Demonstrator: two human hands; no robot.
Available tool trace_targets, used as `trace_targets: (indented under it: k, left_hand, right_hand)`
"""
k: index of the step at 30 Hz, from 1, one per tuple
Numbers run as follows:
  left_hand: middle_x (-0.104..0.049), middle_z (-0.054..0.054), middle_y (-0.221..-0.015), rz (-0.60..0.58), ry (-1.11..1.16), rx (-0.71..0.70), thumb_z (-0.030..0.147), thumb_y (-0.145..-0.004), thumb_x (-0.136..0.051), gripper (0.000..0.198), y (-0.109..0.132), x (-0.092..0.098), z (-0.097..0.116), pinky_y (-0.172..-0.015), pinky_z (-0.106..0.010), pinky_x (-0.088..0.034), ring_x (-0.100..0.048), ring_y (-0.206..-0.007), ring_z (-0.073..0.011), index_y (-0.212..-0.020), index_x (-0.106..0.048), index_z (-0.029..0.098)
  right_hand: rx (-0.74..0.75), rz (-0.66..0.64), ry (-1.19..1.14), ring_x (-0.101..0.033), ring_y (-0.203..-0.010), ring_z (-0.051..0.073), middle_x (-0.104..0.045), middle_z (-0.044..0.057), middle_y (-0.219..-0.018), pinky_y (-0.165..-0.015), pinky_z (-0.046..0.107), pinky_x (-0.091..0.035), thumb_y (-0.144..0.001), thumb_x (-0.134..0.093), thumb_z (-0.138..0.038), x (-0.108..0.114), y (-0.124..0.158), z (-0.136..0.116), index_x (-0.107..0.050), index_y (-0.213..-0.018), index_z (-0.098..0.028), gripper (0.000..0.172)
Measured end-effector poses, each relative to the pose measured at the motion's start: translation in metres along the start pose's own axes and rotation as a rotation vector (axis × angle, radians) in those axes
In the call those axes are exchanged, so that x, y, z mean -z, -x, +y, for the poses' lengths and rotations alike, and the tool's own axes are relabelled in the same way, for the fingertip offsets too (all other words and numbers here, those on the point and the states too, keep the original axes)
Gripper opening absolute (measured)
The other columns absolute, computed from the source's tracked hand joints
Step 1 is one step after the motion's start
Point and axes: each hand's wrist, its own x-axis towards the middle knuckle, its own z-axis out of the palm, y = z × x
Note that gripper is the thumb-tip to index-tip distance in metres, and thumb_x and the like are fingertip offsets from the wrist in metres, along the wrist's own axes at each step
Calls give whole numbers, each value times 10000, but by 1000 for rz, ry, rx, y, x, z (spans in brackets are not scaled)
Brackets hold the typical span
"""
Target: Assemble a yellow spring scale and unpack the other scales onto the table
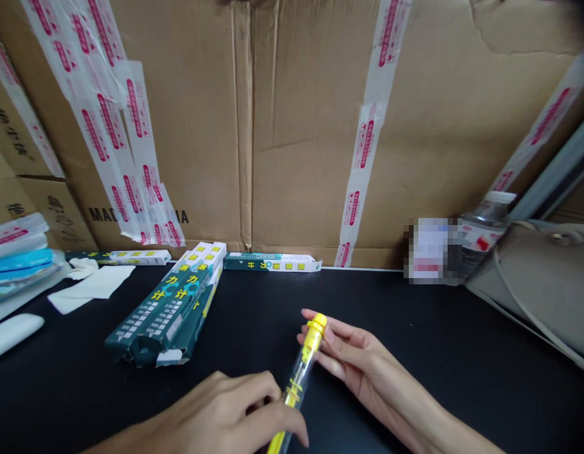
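Observation:
A clear tubular spring scale (300,372) with a yellow cap and yellow inner parts slants between both hands, just above the black table. My left hand (221,410) curls its fingers around the lower part of the tube. At the capped upper end, the thumb and fingers of my right hand (358,356) pinch the tube just beneath the cap. The bottom tip of the scale is cut off by the frame edge. Left of the hands lies a stack of dark green and white spring scale boxes (178,296), with an end flap showing.
Another long box (273,261) rests against the big cardboard carton (311,126) at the back. A white mouse (15,334), papers (91,289) and blue packets (20,268) lie at left. A bottle (481,236) and grey bag (547,277) stand at right.

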Motion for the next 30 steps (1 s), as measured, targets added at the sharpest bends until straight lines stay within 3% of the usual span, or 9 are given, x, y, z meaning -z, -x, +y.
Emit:
trace_targets:
  k: [8,11,16,23,30]
  left_hand:
    - [-667,24,-1049,-9,13,-8,278,-960,-605,266,-1,5,4,-771,-166,-487,-674,-828,-129,-1222,-567,304]
    - [-675,13,-1060,-6,16,-19,245,-943,-604,268,-1,5,5,-770,-163,-486,-679,-843,-136,-1205,-576,297]
    - [-679,37,-1050,11,10,0,175,-895,-629,333,-1,5,5,-777,-144,-470,-680,-850,-122,-1193,-573,311]
    - [-653,15,-1057,12,-29,6,187,-944,-585,338,2,2,6,-771,-170,-485,-660,-835,-129,-1256,-558,316]
    - [-624,-7,-1025,16,-49,-28,254,-920,-663,397,2,-3,1,-747,-194,-503,-605,-899,-163,-1292,-558,345]
  right_hand:
    - [69,19,1,-737,-995,223,-754,46,-866,-946,287,-573,-719,-894,-254,-2,-2,3,-762,-738,-148,171]
    - [75,40,-10,-749,-949,211,-762,46,-889,-929,296,-580,-714,-900,-246,-2,-1,3,-780,-829,-155,189]
    - [43,43,-15,-753,-932,175,-784,58,-943,-908,252,-578,-718,-899,-243,-5,1,1,-765,-1128,-171,437]
    - [31,27,20,-751,-934,168,-794,62,-911,-926,254,-573,-740,-886,-261,-7,2,-2,-751,-1172,-163,463]
    - [18,52,28,-757,-914,190,-787,66,-922,-907,260,-582,-697,-911,-285,-9,3,-3,-779,-1102,-145,448]
